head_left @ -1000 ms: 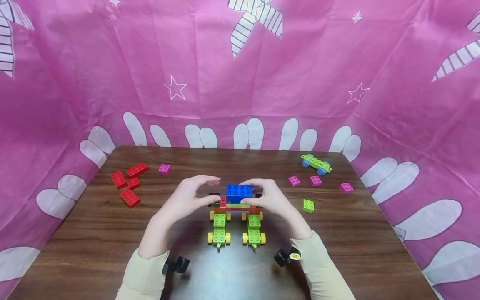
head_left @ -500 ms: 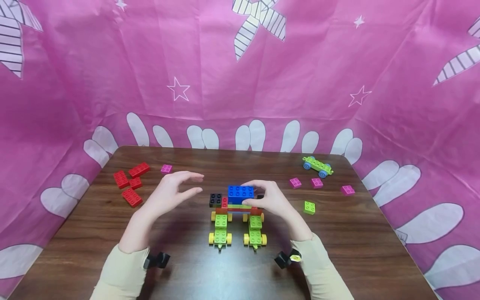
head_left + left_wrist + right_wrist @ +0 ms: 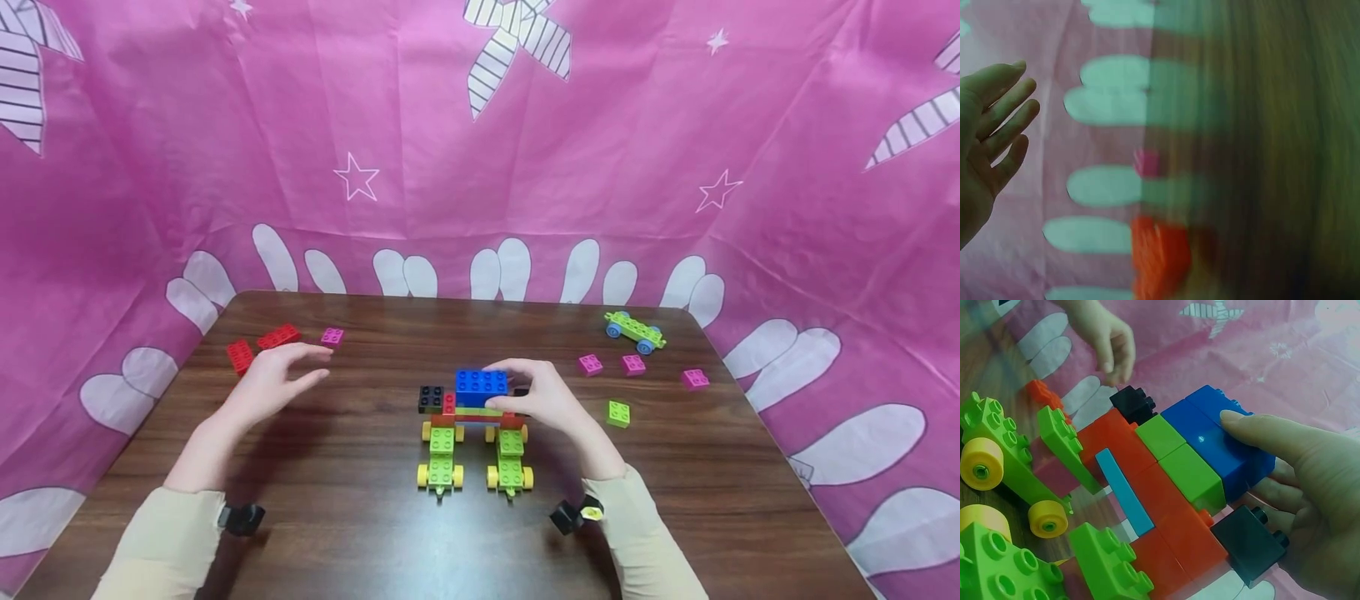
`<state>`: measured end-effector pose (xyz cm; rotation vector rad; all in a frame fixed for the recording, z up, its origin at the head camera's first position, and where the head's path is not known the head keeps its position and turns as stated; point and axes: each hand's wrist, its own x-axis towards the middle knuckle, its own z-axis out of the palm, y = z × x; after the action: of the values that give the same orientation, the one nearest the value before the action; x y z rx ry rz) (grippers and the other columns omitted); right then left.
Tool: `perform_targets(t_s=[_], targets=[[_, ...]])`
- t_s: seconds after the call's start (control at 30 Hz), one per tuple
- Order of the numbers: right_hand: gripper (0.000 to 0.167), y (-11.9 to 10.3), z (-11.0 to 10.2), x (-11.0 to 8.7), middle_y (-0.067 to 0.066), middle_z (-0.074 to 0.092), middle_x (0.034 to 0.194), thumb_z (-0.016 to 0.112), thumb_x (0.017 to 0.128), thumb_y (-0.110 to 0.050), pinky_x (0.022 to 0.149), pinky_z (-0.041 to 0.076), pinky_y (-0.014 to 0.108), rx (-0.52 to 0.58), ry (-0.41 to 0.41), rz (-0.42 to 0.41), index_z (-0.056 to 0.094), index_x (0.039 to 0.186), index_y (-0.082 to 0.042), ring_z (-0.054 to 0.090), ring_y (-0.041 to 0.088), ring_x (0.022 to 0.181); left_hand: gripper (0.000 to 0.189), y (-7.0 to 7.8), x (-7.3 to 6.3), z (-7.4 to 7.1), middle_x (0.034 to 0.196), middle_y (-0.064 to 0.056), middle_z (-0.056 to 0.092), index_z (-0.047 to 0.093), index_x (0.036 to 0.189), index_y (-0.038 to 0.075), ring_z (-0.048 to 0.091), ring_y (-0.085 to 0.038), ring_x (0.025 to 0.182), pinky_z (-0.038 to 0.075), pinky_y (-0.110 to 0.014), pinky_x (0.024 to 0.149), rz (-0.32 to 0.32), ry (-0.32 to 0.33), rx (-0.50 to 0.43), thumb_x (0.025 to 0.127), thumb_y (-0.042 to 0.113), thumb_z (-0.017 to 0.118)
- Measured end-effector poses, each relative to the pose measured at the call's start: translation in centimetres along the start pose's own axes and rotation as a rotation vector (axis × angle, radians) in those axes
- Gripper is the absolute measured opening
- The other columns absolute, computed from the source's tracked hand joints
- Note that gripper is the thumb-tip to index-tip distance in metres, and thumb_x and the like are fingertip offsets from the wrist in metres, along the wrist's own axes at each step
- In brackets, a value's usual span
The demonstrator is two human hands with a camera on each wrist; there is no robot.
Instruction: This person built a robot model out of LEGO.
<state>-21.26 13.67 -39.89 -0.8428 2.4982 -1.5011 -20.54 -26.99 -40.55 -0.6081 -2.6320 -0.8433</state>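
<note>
Pink cloth (image 3: 600, 150) screens 3 sides of a table (image 3: 390, 550): a curtained booth.

Glossy plastic bricks (image 3: 481, 387), wood-grain tabletop (image 3: 697, 483)

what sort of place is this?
Likely an indoor play or recording booth, though the wider room isn't shown: a wood-grain table, a pink patterned cloth hung around it, and a wheeled toy-brick build on top.
</note>
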Motion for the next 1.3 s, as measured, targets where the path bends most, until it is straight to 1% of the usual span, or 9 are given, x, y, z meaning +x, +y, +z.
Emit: perform_targets(t_s=[0.17, 0.23, 0.4, 0.5, 0.63, 0.77, 0.9, 1.13, 1.3], targets=[[0.039, 0.1, 0.0, 0.0, 0.009, 0.071, 0.114, 0.078, 0.083, -0.016, 0.086, 0.056, 0.036, 0.004, -0.003, 0.003, 0.067, 0.121, -0.011, 0.065, 0.024, 0.098, 0.032, -2.6, -1.3, -1.1, 0.108, -0.015, 0.072, 0.070, 0.113, 0.002, 0.064, -0.031, 0.099, 0.053, -0.034, 0.082, -0.069, -0.018, 0.030, 0.082, 0.010, 0.077], [0.039, 0.2, 0.0, 0.1, 0.009, 0.071, 0.114, 0.078, 0.084, -0.016, 0.085, 0.056, 0.036, 0.008, -0.003, 0.004, 0.068, 0.120, -0.011, 0.065, 0.024, 0.097, 0.035, -3.5, -1.8, -1.4, 0.110, -0.017, 0.072, 0.069, 0.115, 0.002, 0.063, -0.032, 0.100, 0.051, -0.033, 0.083, -0.098, -0.043, 0.043, 0.083, 0.012, 0.077], [0.038, 0.3, 0.1, 0.1, 0.009, 0.071, 0.113, 0.078, 0.084, -0.016, 0.083, 0.056, 0.036, 0.011, -0.001, 0.007, 0.068, 0.120, -0.011, 0.065, 0.025, 0.096, 0.046, -5.7, -2.9, -2.2, 0.118, -0.025, 0.066, 0.062, 0.123, -0.003, 0.059, -0.043, 0.111, 0.047, -0.058, 0.092, -0.175, -0.139, 0.015, 0.084, 0.015, 0.077], [0.038, 0.2, 0.2, 0.0, 0.010, 0.071, 0.114, 0.077, 0.084, -0.017, 0.082, 0.057, 0.035, 0.011, 0.000, 0.009, 0.068, 0.121, -0.011, 0.064, 0.025, 0.096, 0.050, -6.7, -3.3, -2.5, 0.117, -0.027, 0.066, 0.061, 0.123, -0.005, 0.060, -0.045, 0.110, 0.048, -0.057, 0.091, -0.206, -0.185, 0.014, 0.081, 0.015, 0.079], [0.039, 0.0, 0.2, 0.0, 0.010, 0.070, 0.115, 0.078, 0.084, -0.018, 0.082, 0.057, 0.035, 0.013, 0.005, 0.018, 0.068, 0.121, -0.011, 0.064, 0.026, 0.097, 0.052, -7.7, -3.6, -2.7, 0.117, -0.028, 0.065, 0.061, 0.122, -0.007, 0.060, -0.046, 0.109, 0.049, -0.056, 0.090, -0.200, -0.225, 0.027, 0.077, 0.011, 0.081], [0.039, 0.1, 0.2, 0.0, 0.009, 0.070, 0.116, 0.078, 0.084, -0.019, 0.083, 0.057, 0.036, 0.006, 0.010, 0.019, 0.068, 0.121, -0.012, 0.064, 0.026, 0.099, 0.054, -8.2, -3.7, -2.8, 0.121, -0.033, 0.060, 0.059, 0.122, -0.009, 0.055, -0.051, 0.113, 0.044, -0.064, 0.094, -0.190, -0.255, 0.003, 0.075, 0.003, 0.080], [0.039, 0.3, 0.2, 0.1, 0.010, 0.070, 0.118, 0.077, 0.084, -0.016, 0.084, 0.056, 0.037, 0.002, 0.011, 0.014, 0.067, 0.121, -0.010, 0.064, 0.026, 0.099, 0.054, -8.4, -3.8, -2.7, 0.121, -0.033, 0.060, 0.059, 0.122, -0.008, 0.054, -0.051, 0.114, 0.042, -0.066, 0.095, -0.187, -0.281, -0.007, 0.073, 0.000, 0.080], [0.039, 0.3, 0.2, 0.1, 0.011, 0.069, 0.119, 0.076, 0.085, -0.012, 0.084, 0.056, 0.035, 0.009, 0.009, 0.017, 0.067, 0.122, -0.009, 0.064, 0.025, 0.100, 0.051, -9.0, -3.9, -2.3, 0.118, -0.030, 0.063, 0.064, 0.117, -0.007, 0.053, -0.049, 0.114, 0.041, -0.063, 0.094, -0.159, -0.306, 0.046, 0.069, -0.002, 0.082], [0.041, 0.3, 0.2, 0.1, 0.014, 0.068, 0.121, 0.075, 0.084, -0.007, 0.085, 0.056, 0.038, 0.012, 0.010, 0.023, 0.065, 0.124, -0.006, 0.064, 0.028, 0.101, 0.046, -9.3, -3.8, -2.1, 0.117, -0.031, 0.062, 0.065, 0.114, -0.006, 0.052, -0.052, 0.113, 0.039, -0.066, 0.095, -0.155, -0.307, 0.055, 0.070, -0.003, 0.080]])
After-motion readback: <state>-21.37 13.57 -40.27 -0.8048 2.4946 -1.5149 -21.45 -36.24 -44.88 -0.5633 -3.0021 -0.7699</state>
